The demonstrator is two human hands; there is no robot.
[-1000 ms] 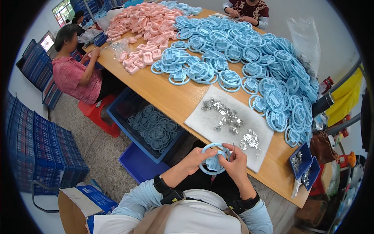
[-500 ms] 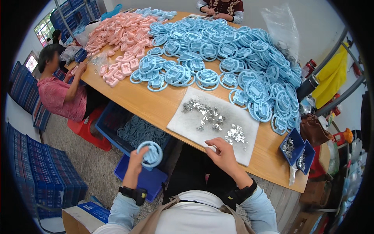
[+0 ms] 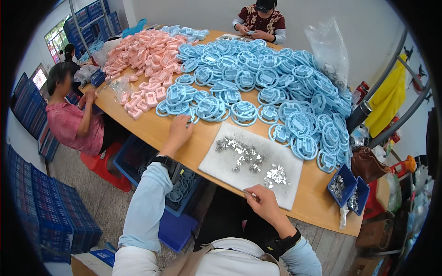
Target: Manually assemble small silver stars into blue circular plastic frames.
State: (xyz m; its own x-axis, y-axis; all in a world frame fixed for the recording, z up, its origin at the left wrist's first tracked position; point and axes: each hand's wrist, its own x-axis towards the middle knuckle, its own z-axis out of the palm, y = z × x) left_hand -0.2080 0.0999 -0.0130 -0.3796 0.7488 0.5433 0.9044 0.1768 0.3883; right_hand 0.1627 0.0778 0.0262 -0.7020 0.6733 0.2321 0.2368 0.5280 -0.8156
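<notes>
My left hand (image 3: pixel 179 132) is stretched out over the table to the near edge of the blue heap. Its fingers are closed at the rim of a blue round plastic part (image 3: pixel 191 113), which they partly cover. By the front edge of a white mat (image 3: pixel 215 169), my right hand (image 3: pixel 264 202) is in a pinch. Something small and thin shows at its fingertips, too small to name. Small silvery metal pieces (image 3: pixel 248 156) lie scattered on the mat, with a brighter cluster (image 3: pixel 276 175) to their right.
Blue round parts (image 3: pixel 267 78) and pink plastic parts (image 3: pixel 142 53) are heaped on the table (image 3: pixel 184 158). Two blue bins (image 3: pixel 343 184) with metal pieces stand at the right. Below is a blue crate (image 3: pixel 177 209). Co-workers sit at left (image 3: pixel 73 115) and far side (image 3: pixel 262 20).
My left hand has let go of a blue round part, now out of sight in it, and moved up to the heap. My right hand has shifted slightly down and closed into a pinch.
</notes>
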